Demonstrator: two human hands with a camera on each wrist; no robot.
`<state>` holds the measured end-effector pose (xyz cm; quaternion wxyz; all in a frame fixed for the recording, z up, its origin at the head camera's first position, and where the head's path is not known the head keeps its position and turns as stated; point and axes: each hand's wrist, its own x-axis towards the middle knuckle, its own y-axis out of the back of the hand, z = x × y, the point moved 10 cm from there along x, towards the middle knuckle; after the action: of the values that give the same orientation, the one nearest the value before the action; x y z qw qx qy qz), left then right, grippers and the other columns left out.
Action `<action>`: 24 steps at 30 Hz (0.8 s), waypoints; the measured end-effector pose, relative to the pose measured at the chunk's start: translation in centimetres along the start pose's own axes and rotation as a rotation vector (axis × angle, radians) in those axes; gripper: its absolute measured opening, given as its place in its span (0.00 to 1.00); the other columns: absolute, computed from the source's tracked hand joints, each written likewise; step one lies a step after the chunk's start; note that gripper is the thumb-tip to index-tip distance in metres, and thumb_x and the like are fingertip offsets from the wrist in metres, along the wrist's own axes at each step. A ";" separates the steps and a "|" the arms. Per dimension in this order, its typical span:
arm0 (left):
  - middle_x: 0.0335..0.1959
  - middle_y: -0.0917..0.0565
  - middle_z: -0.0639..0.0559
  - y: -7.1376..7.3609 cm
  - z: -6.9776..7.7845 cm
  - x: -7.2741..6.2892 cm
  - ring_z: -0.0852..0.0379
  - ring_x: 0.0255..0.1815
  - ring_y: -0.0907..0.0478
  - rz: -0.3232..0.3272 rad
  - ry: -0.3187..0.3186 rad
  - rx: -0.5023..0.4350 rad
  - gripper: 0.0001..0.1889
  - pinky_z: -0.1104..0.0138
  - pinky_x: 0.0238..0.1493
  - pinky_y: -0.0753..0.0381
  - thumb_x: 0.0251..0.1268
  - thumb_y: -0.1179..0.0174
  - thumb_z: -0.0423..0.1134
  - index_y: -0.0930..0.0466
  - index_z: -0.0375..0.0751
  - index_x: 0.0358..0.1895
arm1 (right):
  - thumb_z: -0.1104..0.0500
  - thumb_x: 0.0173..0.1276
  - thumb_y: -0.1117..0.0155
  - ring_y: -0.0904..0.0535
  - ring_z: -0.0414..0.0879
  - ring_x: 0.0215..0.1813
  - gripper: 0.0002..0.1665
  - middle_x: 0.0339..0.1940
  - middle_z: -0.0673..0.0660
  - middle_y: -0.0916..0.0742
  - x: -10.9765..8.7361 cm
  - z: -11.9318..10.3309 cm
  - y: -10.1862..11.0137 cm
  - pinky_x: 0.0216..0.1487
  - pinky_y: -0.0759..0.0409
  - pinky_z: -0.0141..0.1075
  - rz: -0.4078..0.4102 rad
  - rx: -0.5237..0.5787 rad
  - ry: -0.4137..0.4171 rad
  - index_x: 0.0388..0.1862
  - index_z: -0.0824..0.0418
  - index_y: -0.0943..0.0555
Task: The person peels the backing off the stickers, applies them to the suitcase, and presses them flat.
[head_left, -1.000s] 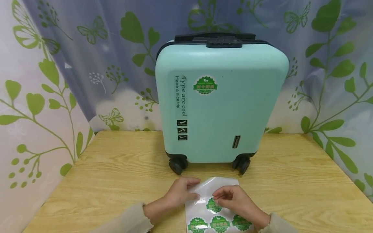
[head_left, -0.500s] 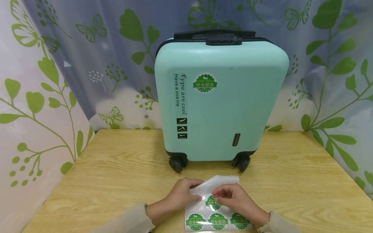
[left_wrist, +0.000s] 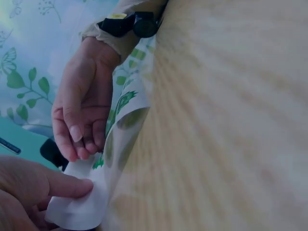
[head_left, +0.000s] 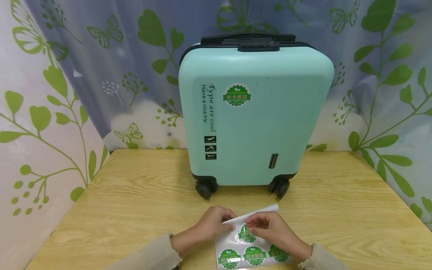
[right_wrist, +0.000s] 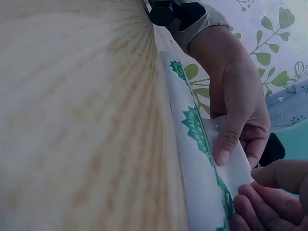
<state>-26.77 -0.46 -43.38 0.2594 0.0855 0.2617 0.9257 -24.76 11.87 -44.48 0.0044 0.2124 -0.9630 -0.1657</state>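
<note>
A white sheet of round green stickers (head_left: 222,243) lies on the wooden table in the head view, its far part bent upward. My left hand (head_left: 212,223) grips its left edge, thumb on the upper face; the left wrist view shows that thumb (left_wrist: 72,185) on the white backing. My right hand (head_left: 276,231) has thumb and forefinger together at the edge of the upper sticker (head_left: 247,236), pinching it. The right hand covers part of the sheet's right side. Behind stands a mint-green suitcase (head_left: 256,127), with a matching green sticker (head_left: 237,95) on its upper left front.
The suitcase rests on black wheels (head_left: 206,187) toward the back of the wooden table (head_left: 135,198). A curtain (head_left: 128,75) with green leaves and butterflies hangs behind and along both sides. Several more stickers (head_left: 254,255) line the sheet's near part.
The sheet's far part has bent up further and folds toward me. My left hand has shifted slightly right with the edge. The right fingers stay at the same sticker.
</note>
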 end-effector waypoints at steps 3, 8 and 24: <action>0.24 0.17 0.53 0.1 -0.2 0.1 0.65 0.24 0.26 -0.027 0.040 -0.035 0.02 0.73 0.25 0.26 0.56 0.38 0.29 0.16 0.36 0.31 | 0.59 0.63 0.34 0.19 0.43 0.40 0.15 0.40 0.59 0.14 -0.1 -0.5 0.2 0.41 0.21 0.31 0.019 -0.045 0.017 0.45 0.67 0.18; 0.25 0.17 0.50 0.2 -0.9 0.6 0.62 0.23 0.25 -0.056 0.113 -0.152 0.05 0.72 0.23 0.25 0.59 0.39 0.33 0.16 0.34 0.34 | 0.59 0.63 0.34 0.19 0.41 0.40 0.13 0.41 0.58 0.14 -0.3 -1.5 0.4 0.42 0.20 0.32 0.051 -0.092 0.080 0.44 0.65 0.17; 0.27 0.14 0.43 0.4 -1.0 0.8 0.63 0.22 0.22 -0.071 0.191 -0.354 0.10 0.72 0.26 0.21 0.54 0.34 0.29 0.17 0.27 0.39 | 0.61 0.60 0.31 0.19 0.37 0.37 0.11 0.38 0.58 0.13 -0.3 -3.3 0.8 0.43 0.20 0.32 0.159 -0.097 0.210 0.40 0.66 0.16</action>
<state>-27.89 -0.76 -44.01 0.2767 -0.0591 0.1213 0.9514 -24.52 11.64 -41.12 0.1285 0.1509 -0.9619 -0.1883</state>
